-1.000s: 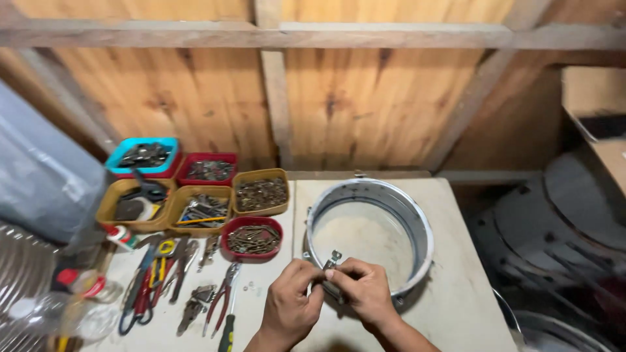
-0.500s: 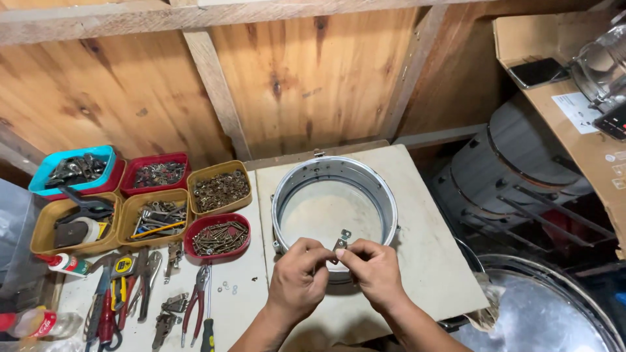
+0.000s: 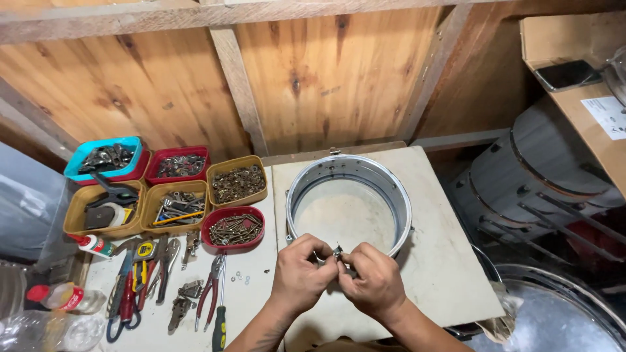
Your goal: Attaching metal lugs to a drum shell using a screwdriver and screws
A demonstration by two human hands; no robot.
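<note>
Both hands — left hand (image 3: 301,272), right hand (image 3: 373,279) — pinch a small fitting (image 3: 338,251) at the ring's (image 3: 350,171) near rim; keep it square, fingertips close.

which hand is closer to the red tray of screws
Left. The left hand sits just right of the red tray of screws; the right hand is farther right, beyond the left hand.

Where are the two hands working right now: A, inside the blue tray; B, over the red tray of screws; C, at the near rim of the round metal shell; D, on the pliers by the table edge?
C: the left hand and right hand pinch a small metal fitting together at the near rim of the metal shell.
</note>
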